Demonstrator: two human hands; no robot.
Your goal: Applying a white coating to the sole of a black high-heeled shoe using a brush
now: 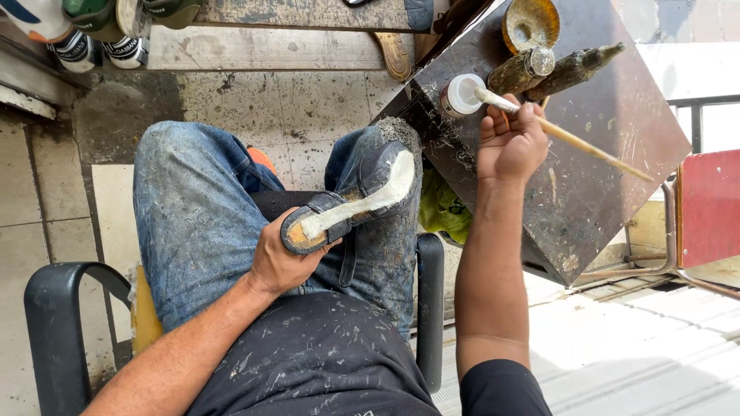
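My left hand (pixel 279 260) grips the heel of a dark shoe (pixel 351 204) that lies sole-up on my right knee; pale glue coats the sole. My right hand (pixel 510 140) holds a thin wooden brush (pixel 570 139), and its tip rests in a small white glue pot (pixel 462 94) on a dark, stained work table (pixel 601 115). I sit in a black-armed chair, wearing glue-spattered jeans.
Two crusted bottles (pixel 551 69) and a dirty round bowl (pixel 530 23) stand on the table behind the pot. Shoes line a shelf at top left (pixel 92 31). A red chair (pixel 709 208) is at right, and green cloth (pixel 443 208) is under the table.
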